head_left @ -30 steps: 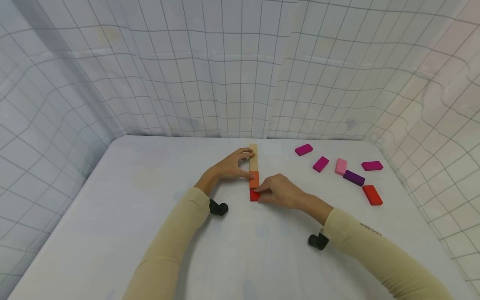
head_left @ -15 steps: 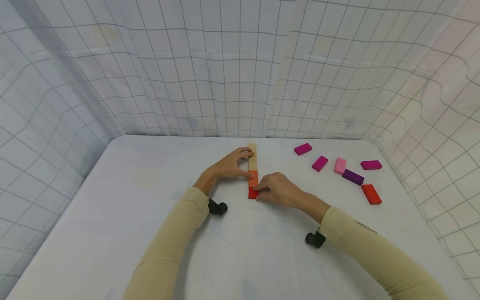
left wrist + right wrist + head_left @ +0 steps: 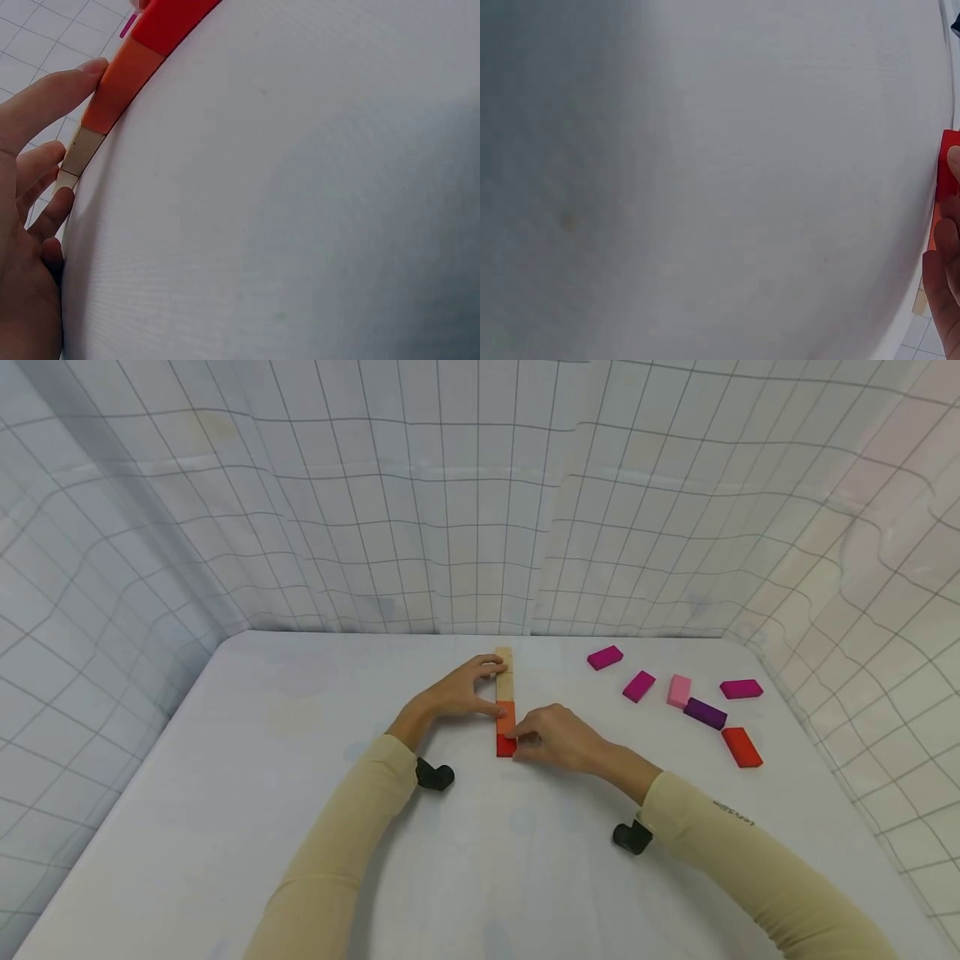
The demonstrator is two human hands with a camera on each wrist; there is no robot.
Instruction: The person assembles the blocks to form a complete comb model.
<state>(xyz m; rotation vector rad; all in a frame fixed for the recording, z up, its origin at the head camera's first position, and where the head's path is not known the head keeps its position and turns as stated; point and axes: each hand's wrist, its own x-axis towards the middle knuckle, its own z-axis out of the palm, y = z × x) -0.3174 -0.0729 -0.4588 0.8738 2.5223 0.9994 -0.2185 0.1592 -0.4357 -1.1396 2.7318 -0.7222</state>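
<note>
A straight row of blocks runs away from me on the white table: a red block [image 3: 504, 748] nearest, then an orange block [image 3: 506, 726], then pale wooden blocks [image 3: 506, 687]. My left hand [image 3: 453, 692] rests along the left side of the row, thumb on the orange block and fingertips on the wooden ones. From the right, my right hand [image 3: 561, 739] pinches the red block, whose end sits against the orange block. In the left wrist view, the thumb [image 3: 82, 75] touches the orange block's side. The right wrist view catches only the fingers [image 3: 945, 247] at its edge.
To the right lie several loose blocks: magenta ones [image 3: 639, 687], a pink block [image 3: 678, 691] close against a dark purple block [image 3: 705, 714], and another red block [image 3: 742, 747]. Grid-patterned white curtains [image 3: 495, 527] enclose the table's back and sides.
The red block has been pushed slightly away from me by my right hand, closing the thin gap to the orange block. My left hand has stayed in place.
</note>
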